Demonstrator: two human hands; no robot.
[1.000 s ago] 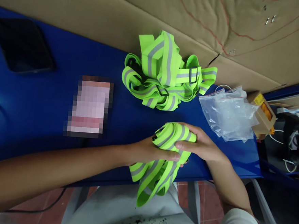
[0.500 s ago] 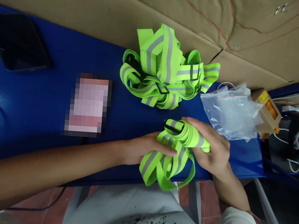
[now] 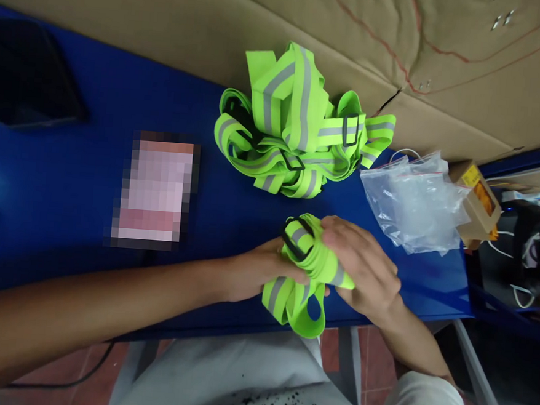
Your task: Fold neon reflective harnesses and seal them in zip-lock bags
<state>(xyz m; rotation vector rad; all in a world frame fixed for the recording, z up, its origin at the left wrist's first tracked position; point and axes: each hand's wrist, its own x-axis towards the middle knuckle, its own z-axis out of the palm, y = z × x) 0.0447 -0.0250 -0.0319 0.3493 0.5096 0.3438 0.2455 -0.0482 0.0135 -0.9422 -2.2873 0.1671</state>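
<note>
Both my hands hold one bundle of neon-yellow reflective strap [image 3: 321,261], with a grey stripe along it and a black buckle at its upper left end. My left hand [image 3: 272,267] grips the bundle from the left, thumb lying across it and some fingers hidden beneath. Loops of the strap hang below that thumb. On the right side, my right hand [image 3: 362,267] is closed around the wrapped part. Beyond my hands, a tangled heap of the same reflective straps [image 3: 303,131] with black buckles lies on the blue table [image 3: 232,218].
Clear plastic zip bags [image 3: 413,203] lie at the right, beside a small cardboard box [image 3: 476,201]. A blurred-out rectangular thing [image 3: 155,188] is left of centre, and a dark flat device [image 3: 29,74] sits far left. Cardboard [image 3: 171,23] stands along the back edge.
The wrapped strap has turned and dropped slightly left, its buckle now facing up more. My right hand has moved left and farther over it. The hanging loops have become smaller.
</note>
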